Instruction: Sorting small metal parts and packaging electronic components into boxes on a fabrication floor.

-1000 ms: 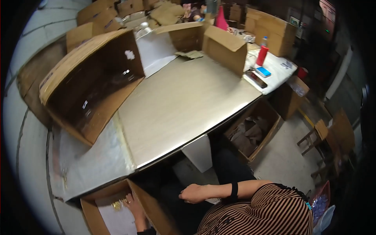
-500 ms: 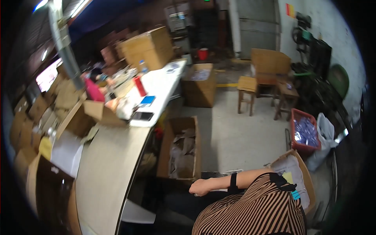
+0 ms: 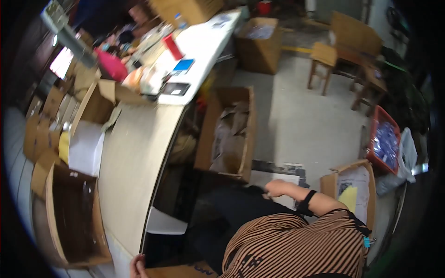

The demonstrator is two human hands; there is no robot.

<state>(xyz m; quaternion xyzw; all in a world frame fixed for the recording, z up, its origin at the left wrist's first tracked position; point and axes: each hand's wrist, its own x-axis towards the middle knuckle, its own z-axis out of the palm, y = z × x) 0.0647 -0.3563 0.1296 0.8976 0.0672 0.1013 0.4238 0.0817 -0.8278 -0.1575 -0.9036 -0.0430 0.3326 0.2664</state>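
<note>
My right hand [image 3: 278, 187], with a black band on its wrist, rests loosely curled on my dark trousers, nothing visible in it. A white sheet [image 3: 278, 178] lies on the floor just beyond its knuckles. My left hand [image 3: 137, 267] shows only partly at the bottom edge. It lies against the flap of a brown cardboard box [image 3: 185, 271] beside the table's near end, and its grip is hidden. My striped shirt fills the lower right.
A long pale table [image 3: 130, 153] runs up the left, with an open box [image 3: 69, 217] on it. On the floor are a box of crumpled paper [image 3: 227, 134], a box holding papers [image 3: 352, 185], a red crate [image 3: 384, 141] and a wooden stool [image 3: 324, 58].
The view has swung right, from the tabletop toward the floor and boxes. My right hand stays on my lap. My left hand has come out of the floor box to its flap.
</note>
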